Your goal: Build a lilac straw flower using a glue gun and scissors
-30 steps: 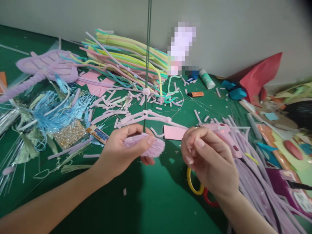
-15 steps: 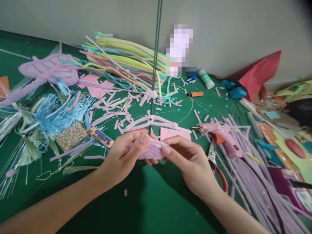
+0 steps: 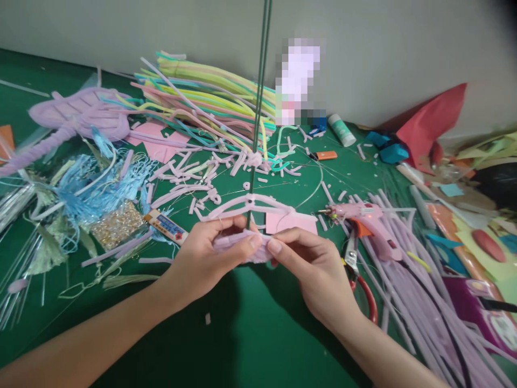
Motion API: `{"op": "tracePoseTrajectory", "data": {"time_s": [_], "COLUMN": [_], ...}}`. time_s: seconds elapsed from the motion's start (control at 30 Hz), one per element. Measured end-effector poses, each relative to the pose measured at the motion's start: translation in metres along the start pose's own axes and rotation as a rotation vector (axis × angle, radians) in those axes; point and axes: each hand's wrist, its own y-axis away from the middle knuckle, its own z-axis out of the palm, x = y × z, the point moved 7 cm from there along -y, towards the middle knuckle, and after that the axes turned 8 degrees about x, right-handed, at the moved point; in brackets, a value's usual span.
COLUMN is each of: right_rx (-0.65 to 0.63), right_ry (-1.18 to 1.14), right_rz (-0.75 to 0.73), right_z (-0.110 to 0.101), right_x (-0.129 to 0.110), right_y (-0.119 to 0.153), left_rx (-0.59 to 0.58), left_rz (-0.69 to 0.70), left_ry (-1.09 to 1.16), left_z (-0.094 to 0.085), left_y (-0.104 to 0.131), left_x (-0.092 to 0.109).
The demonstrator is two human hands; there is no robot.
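Note:
Between my two hands is a small lilac pipe-cleaner piece (image 3: 255, 255), ribbed and fuzzy. My left hand (image 3: 208, 256) closes on its left side, with the thumb lying across the front. At its right end my right hand (image 3: 313, 261) pinches it between thumb and fingers. Thin dark green stems (image 3: 259, 102) rise from behind the piece and run up out of view. Also behind it spreads a curved lilac pipe-cleaner frame (image 3: 274, 201), apparently joined at the stems. Fingers hide the underside of the piece.
Right of my hands lie a pink glue gun (image 3: 363, 214), red-handled scissors (image 3: 367, 296) and long lilac pipe cleaners (image 3: 407, 291). Blue tassels (image 3: 81, 188) and a bag of gold beads (image 3: 117, 224) are at the left. Coloured pipe cleaners (image 3: 202, 81) lie along the wall.
My left thumb has slid right and down across the lilac piece, close to my right thumb. The piece has tipped, showing more of its upper edge. My right hand has barely moved.

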Motion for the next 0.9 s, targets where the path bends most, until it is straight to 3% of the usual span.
{"op": "tracePoseTrajectory", "data": {"time_s": [0.17, 0.53, 0.77, 0.9], "right_rx": [0.012, -0.01, 0.015, 0.04], "right_ry": [0.023, -0.019, 0.117, 0.141], "right_rz": [0.022, -0.015, -0.108, -0.103], "right_z": [-0.006, -0.009, -0.007, -0.009], "right_x": [0.005, 0.003, -0.008, -0.006], "right_y": [-0.002, -0.002, 0.0, -0.001], "left_rx": [0.029, 0.032, -0.01, 0.021], "left_rz": [-0.012, -0.046, -0.093, -0.081], "left_ry": [-0.07, 0.053, 0.063, 0.063], "left_z": [-0.004, -0.004, 0.001, -0.001], "left_y": [-0.002, -0.003, -0.005, -0.005], "left_x": [-0.003, 0.0, -0.006, -0.006]}}
